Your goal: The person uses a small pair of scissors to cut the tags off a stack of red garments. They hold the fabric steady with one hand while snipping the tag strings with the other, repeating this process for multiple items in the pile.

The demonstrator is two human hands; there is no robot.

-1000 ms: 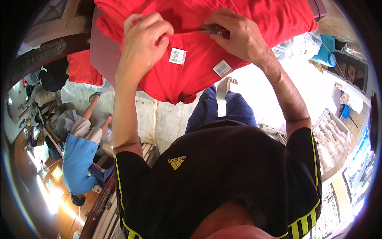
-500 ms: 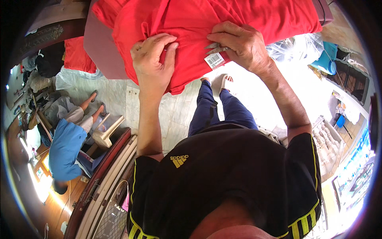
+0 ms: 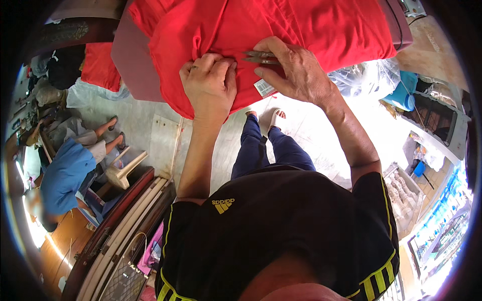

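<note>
Clearly, steadiness mattered: the cloth (image 3: 301,30) lay over the table (image 3: 131,65), drooping past the wearer's edge, and seemed best kept taut, with the snips (image 3: 262,56) held flat and their tips clear of the weave. The right hand (image 3: 304,75) gripped those snips over the cloth, 2 blades parted, tips aimed at the left hand (image 3: 210,83), long axis nearly side to side. The left fingers curled against the cloth; what they pinched, I couldn't tell.
</note>
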